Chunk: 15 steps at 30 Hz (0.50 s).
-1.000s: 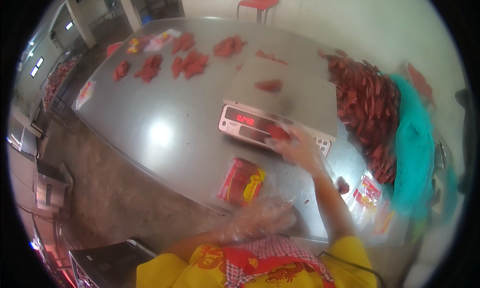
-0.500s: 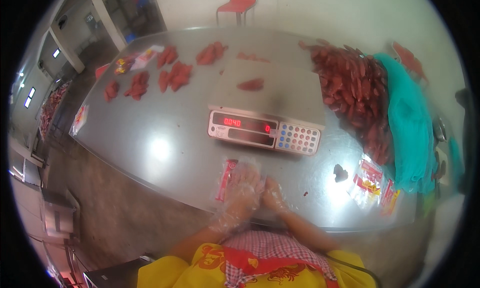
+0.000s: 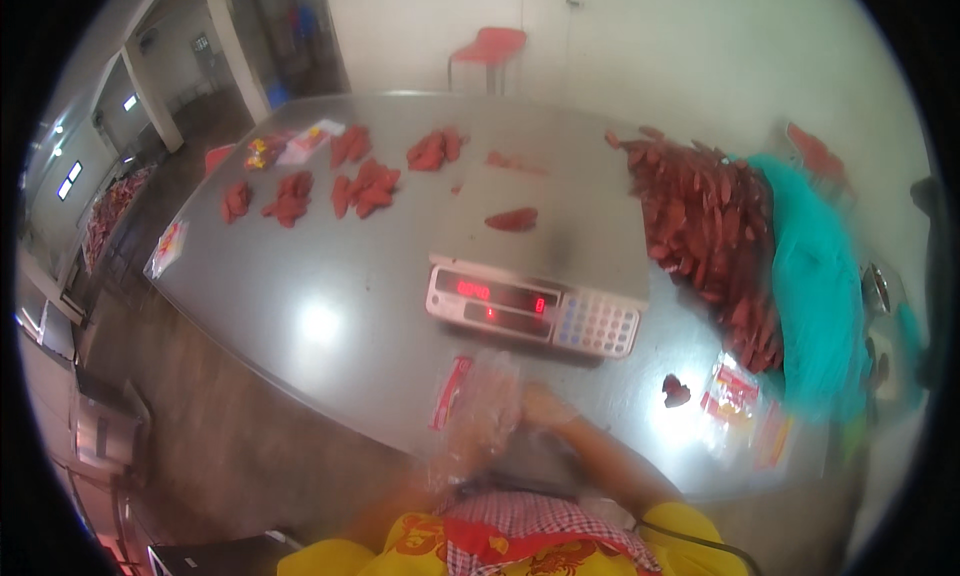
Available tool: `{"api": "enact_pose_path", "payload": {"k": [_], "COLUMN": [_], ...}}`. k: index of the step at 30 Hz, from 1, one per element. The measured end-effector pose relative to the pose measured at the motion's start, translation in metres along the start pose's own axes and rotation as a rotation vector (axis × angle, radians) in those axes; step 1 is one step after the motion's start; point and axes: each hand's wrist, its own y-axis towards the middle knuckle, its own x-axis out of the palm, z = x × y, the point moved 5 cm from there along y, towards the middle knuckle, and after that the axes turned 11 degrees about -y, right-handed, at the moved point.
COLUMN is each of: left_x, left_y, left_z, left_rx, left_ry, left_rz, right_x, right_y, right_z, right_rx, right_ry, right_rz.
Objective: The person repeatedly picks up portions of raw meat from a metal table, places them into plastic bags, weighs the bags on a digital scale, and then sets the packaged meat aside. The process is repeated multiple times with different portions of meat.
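I take the weighing scale (image 3: 535, 311) in the middle of the steel bench (image 3: 300, 316) as my landmark. Just in front of it, at the near edge of the bench, my left hand (image 3: 480, 416) sits inside a loose clear plastic glove and is wrapped around a red packet (image 3: 452, 391). The packet is narrow and flat, bright red with a paler stripe, standing on edge and tilted slightly; its lower end is hidden by the glove. My right hand (image 3: 548, 408) is bare, just right of the left one and touching the glove; whether its fingers are closed on anything I cannot tell through the blur.

On the scale's flat pan lies one small red piece (image 3: 512, 219), alone near the far side.

Left of the scale and beyond it, small heaps of red pieces (image 3: 365, 186) lie spread over the bench. Right of the scale, a big pile of red sticks (image 3: 715, 236) rests against a teal sack (image 3: 815, 286). In front of that pile, near the right of the scale, lie flat printed packets (image 3: 730, 391) and a dark red scrap (image 3: 676, 390).
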Motion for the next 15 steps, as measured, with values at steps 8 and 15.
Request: {"api": "enact_pose_path", "payload": {"k": [8,15], "left_x": [0.01,0.006], "left_y": [0.009,0.007], "left_z": [-0.012,-0.011], "left_rx": [-0.379,-0.348], "left_ry": [0.202,0.233], "left_rz": [-0.061,-0.047], "right_x": [-0.197,-0.17], "right_y": [0.083,0.171], "right_z": [0.096,0.057], "right_rx": [-0.06,-0.157], "right_ry": [0.282,-0.48], "right_rz": [0.242,0.43]}}
